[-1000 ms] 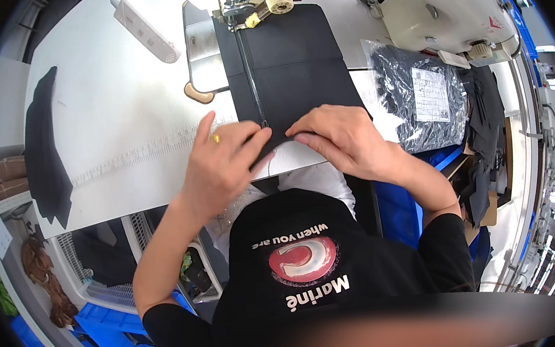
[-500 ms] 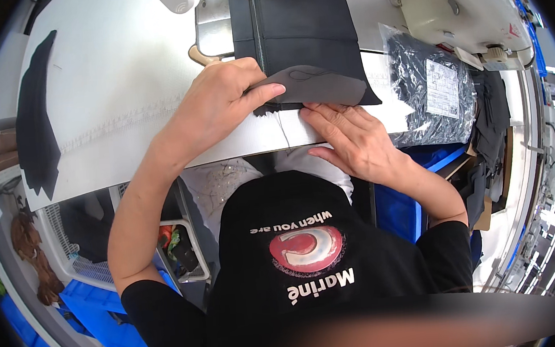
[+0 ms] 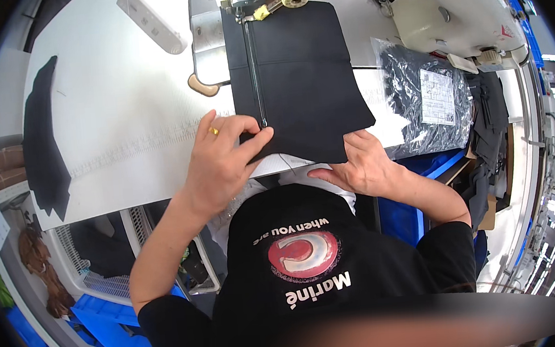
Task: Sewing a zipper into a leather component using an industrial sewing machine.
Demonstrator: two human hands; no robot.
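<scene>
A black fabric piece (image 3: 296,74) with a zipper (image 3: 255,77) running down its left part lies under the head of a sewing machine (image 3: 264,5). My left hand (image 3: 221,161), with a ring on one finger, pinches thumb and forefinger at the zipper's near end. At the fabric's near right edge, my right hand (image 3: 365,163) grips the cloth with bent fingers, its thumb pointing left below the edge. Some fingertips are hidden by the fabric. A loose dark thread hangs from the near edge, between my hands.
Dark cut fabric (image 3: 45,139) lies on the table's left side. A clear plastic package (image 3: 408,91) of dark material rests at the right. A wooden-handled metal plate (image 3: 207,42) sits left of the zipper. Below the table are a white basket (image 3: 79,267) and blue crates (image 3: 117,329).
The raised near flap of the fabric now lies unfolded toward me, showing the zipper's near end. Both hands have come nearer my body, the left one now at the zipper end.
</scene>
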